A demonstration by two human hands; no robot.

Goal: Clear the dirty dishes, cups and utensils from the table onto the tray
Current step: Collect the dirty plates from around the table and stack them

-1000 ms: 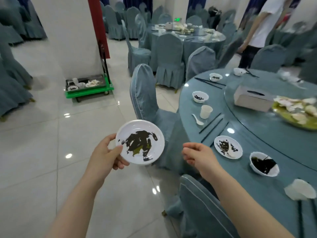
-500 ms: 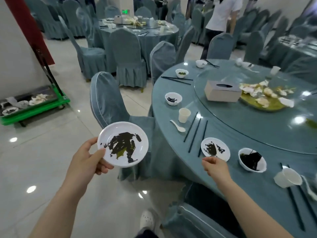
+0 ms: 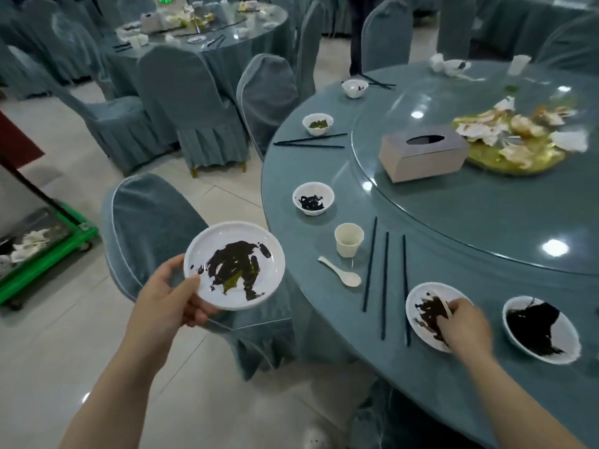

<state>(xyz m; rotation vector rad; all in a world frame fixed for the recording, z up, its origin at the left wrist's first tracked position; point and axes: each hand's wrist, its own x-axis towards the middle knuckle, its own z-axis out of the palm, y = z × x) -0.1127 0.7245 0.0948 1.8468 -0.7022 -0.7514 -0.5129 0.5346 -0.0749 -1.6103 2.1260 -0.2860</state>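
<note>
White plate (image 3: 234,265), no legible writing

Both forearms bare, no sleeves or jewellery.

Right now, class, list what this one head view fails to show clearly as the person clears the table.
1. Right hand: motion-blurred over the plate on the table, so its grip cannot be told.
2. Green cart: cut off by the left edge; its contents are too small to tell.
3. Far table: dishes too small and blurred.
4. Black-smeared bowl: contents unidentifiable.
</note>
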